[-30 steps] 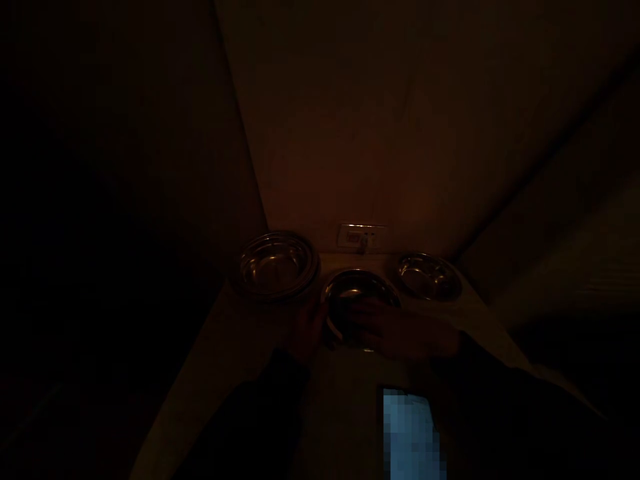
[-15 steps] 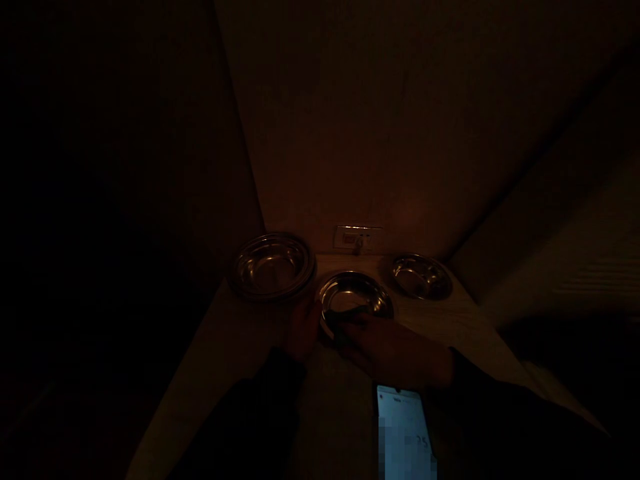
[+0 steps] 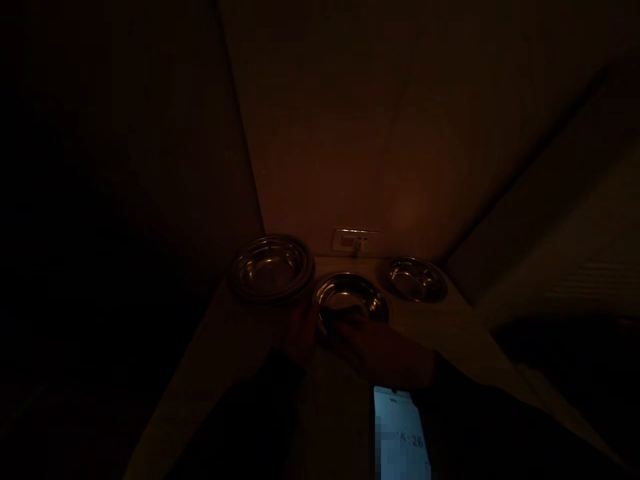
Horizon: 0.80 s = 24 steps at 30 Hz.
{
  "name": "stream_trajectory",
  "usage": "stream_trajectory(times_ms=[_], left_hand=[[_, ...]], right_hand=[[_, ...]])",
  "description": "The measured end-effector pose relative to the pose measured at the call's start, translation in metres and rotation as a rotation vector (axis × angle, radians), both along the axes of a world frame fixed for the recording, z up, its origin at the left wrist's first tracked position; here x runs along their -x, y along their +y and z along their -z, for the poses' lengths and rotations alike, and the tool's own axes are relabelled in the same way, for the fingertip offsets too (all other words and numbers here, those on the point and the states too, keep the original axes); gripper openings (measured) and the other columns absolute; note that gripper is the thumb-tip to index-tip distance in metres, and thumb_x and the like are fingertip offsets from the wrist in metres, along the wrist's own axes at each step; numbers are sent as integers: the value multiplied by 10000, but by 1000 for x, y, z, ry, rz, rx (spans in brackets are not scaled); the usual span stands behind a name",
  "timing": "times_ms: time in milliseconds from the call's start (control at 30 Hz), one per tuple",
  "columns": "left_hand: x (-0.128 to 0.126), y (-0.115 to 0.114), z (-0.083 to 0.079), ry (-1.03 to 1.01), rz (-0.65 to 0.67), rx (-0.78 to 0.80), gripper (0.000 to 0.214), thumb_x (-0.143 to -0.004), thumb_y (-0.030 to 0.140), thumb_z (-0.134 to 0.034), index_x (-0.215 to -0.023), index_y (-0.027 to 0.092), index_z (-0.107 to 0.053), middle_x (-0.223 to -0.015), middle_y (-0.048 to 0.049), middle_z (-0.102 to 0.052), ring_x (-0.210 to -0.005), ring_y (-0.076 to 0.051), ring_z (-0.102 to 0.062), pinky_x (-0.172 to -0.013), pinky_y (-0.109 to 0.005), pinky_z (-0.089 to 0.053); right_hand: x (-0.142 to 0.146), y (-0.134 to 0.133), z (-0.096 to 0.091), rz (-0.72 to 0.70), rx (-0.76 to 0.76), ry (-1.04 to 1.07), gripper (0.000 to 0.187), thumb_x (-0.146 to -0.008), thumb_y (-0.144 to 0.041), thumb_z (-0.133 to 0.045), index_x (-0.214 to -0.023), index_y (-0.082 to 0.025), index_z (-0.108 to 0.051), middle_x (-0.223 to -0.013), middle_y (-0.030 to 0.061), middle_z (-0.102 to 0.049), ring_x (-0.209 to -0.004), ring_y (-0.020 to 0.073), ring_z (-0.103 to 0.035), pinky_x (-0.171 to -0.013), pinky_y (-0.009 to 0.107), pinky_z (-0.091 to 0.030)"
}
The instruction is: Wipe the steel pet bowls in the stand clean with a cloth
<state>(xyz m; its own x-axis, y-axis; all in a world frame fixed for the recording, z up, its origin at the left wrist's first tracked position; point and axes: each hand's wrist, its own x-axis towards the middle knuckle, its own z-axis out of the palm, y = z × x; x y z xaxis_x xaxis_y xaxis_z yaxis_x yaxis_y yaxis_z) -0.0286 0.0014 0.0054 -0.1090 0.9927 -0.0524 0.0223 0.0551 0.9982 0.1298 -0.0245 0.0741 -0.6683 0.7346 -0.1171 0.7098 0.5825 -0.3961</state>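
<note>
The scene is very dark. A shiny round metal bowl (image 3: 360, 285) stands in the middle of the table. At its left rim is my left hand (image 3: 303, 333), its fingers closed against the bowl's edge, though shadow hides most of them. My right hand (image 3: 367, 347) reaches over the near side of the bowl with a dark cloth (image 3: 345, 311) bunched under its fingers. The cloth lies against the bowl's inner near side, and part of it is hidden by the hand.
To the left sits a stack of metal plates or bowls (image 3: 273, 270). Another shallow metal bowl (image 3: 417, 280) stands at the right rear of the wooden table (image 3: 440, 333). A phone (image 3: 403, 427) with a lit screen lies near my right forearm. The wall behind carries a socket panel (image 3: 355, 240).
My right hand and the cloth have shifted slightly left within the bowl. The picture is dimmer and the view has moved a little. My left hand stays at the rim.
</note>
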Motion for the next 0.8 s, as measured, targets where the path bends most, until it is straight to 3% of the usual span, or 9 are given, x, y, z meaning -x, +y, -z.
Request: stream_trajectory(times_ms=[133,367,633,800], left_hand=[[-2,-1,-4,-5,-6,25,350,-817,302,-512,-1073,131,-677,-1197,-111,-659,-1151,-260,-571,-1006,-382,-397],[0,0,-2,-46,15,32,293,-788,273,-529,-992,150,-700,-1130,-90,-695,-1120,-234,-600,-996,-337,-412],[-3,0,-12,-22,24,36,391,-823,276,-481,-1119,86,-652,-1175,-134,-667,-1105,-253,-605,-973,-360,-428],[-3,1,-9,23,35,68,350,-825,278,-489,-1068,104,-672,-1193,-121,-661,-1149,-247,-584,-1007,-357,-404]], right_hand=[[-8,-1,-3,-22,14,-16,344,-955,-373,-375,-1142,-170,-581,-1084,123,-645,-956,224,-604,-823,355,-479],[22,12,7,79,-55,-10,411,-979,-365,-291,-1190,-106,-531,-1130,177,-612,-1064,275,-548,-864,415,-451],[-9,-2,-2,-16,10,-43,381,-965,-409,-333,-1114,-175,-595,-1046,119,-647,-921,217,-606,-792,345,-476],[6,3,4,35,-44,-31,421,-971,-404,-314,-1193,-127,-541,-1119,158,-621,-984,246,-579,-825,380,-465]])
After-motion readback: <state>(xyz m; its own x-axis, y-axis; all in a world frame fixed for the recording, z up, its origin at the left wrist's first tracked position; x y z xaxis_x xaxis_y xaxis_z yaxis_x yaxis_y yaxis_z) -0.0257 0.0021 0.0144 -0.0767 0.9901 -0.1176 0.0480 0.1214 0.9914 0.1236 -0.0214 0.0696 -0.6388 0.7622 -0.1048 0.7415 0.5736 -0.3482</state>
